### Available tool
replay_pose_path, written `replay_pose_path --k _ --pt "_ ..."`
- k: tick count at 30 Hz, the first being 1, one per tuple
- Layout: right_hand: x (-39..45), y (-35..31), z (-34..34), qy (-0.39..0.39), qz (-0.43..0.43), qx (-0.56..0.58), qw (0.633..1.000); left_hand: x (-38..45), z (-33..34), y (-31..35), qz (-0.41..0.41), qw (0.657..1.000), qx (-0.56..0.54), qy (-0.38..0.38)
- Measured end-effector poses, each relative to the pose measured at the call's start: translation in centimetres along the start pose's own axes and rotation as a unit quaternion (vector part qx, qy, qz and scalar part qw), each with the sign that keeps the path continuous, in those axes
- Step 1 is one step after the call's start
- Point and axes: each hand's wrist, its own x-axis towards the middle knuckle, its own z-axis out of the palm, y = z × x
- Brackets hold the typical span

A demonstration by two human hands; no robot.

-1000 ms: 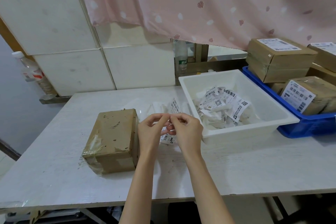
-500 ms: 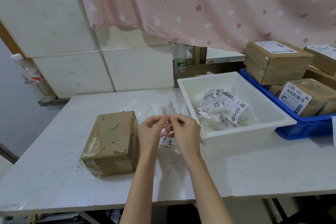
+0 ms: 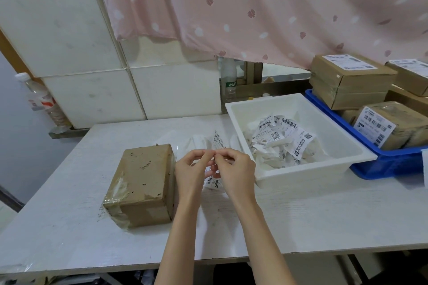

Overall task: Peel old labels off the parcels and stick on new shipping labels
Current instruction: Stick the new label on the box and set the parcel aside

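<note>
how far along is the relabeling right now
Done: the parcel on the table has a bare top, and peeled labels fill the white bin. In hand: left hand and right hand pinch a label beside it. Left: sticking it on.

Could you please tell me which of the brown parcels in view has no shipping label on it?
The parcel lying on the white table, left of both hands, is bare; those at the blue crate carry labels.
</note>
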Motion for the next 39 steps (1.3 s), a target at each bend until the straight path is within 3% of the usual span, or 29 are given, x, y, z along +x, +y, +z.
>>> replay_pose_path --k 20,28,32,39 --pt "0.3 -0.5 -0.1 0.013 0.018 0.024 0.999 0.3 0.0 -0.6 -0.039 0.998 0.006 -0.054" --pt "-0.1 -1.2 -0.4 0.054 0.008 0.057 0.997 1.2 0.0 -1.7 -0.054 0.997 -0.013 0.044" --pt "-0.3 -1.3 -0.4 0.064 -0.004 0.032 0.997 1.2 -0.1 -1.8 -0.015 0.994 0.062 0.084" --pt "0.0 -2.0 -1.0 0.105 -0.062 0.003 0.993 0.1 -0.5 -2.8 0.093 0.963 0.249 0.039"
